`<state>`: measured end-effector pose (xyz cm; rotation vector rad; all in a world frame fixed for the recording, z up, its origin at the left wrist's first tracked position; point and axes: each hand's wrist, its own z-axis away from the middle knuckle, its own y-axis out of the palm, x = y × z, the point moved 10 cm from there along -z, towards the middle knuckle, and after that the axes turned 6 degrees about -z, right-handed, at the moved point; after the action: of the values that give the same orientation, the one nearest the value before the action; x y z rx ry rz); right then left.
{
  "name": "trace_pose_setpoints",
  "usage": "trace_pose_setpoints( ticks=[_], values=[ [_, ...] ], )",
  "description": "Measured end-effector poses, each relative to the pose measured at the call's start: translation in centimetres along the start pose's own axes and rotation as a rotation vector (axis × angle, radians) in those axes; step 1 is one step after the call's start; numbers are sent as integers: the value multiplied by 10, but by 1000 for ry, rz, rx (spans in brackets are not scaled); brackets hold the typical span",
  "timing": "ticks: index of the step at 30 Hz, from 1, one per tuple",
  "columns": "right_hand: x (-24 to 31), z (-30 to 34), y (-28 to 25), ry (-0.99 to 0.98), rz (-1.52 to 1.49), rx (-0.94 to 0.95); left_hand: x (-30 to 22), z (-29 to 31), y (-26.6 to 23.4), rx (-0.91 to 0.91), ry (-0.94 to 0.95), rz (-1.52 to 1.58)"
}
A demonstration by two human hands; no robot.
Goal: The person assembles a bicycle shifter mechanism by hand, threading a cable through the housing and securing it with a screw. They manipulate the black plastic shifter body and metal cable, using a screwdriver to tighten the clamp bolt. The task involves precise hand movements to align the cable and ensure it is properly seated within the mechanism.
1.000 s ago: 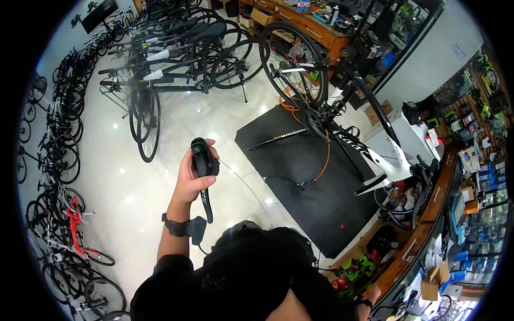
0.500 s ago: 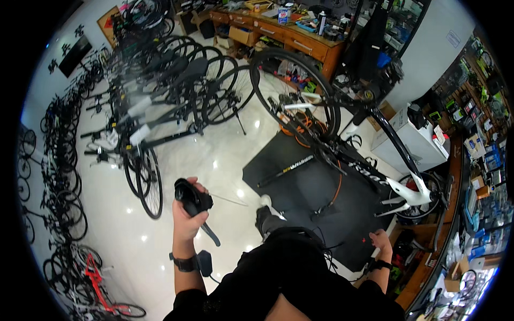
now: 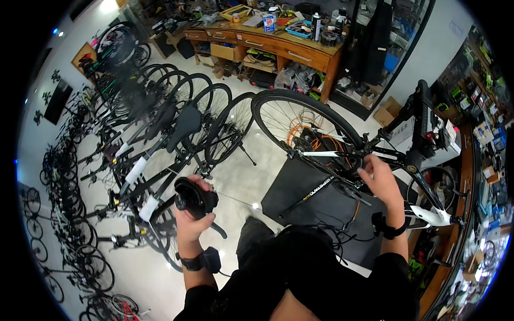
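My left hand (image 3: pixel 194 229) is wrapped around a black drop-bar brake lever (image 3: pixel 187 199), its blade hanging below my fingers. A thin cable (image 3: pixel 235 200) sticks out of it to the right. My right hand (image 3: pixel 383 179) is beside the frame of a white and black bicycle (image 3: pixel 321 154), with the thumb and fingers apart and nothing visible between them. Whether its fingertips touch the frame I cannot tell. The bicycle's wheel (image 3: pixel 305 95) points toward the far side, and its white front end (image 3: pixel 431 214) lies to the right of my right wrist.
A black mat (image 3: pixel 284 184) lies under the bicycle, with orange tubing (image 3: pixel 297 128) behind it. Rows of parked bicycles (image 3: pixel 184 128) fill the left. A cluttered wooden workbench (image 3: pixel 316 59) stands at the back. Crowded shelves line the right side.
My right hand has moved up from low over the mat's right edge to the bicycle frame, and its fingers have opened. The left hand still holds the brake lever. The view has shifted.
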<state>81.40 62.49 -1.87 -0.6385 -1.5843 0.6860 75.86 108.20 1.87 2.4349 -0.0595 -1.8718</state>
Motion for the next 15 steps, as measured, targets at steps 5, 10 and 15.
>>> trace_pose_setpoints(
  ticks=[5, 10, 15],
  values=[
    [32, -66, 6, 65, 195, -207, 20, -126, -19, 171, 14, -103],
    [31, -104, 26, 337, 312, -245, 32, -246, -28, 335, 95, -138],
    [9, -111, 44, 542, 226, -246, 45, -350, -26, 427, 54, -137]
  ],
)
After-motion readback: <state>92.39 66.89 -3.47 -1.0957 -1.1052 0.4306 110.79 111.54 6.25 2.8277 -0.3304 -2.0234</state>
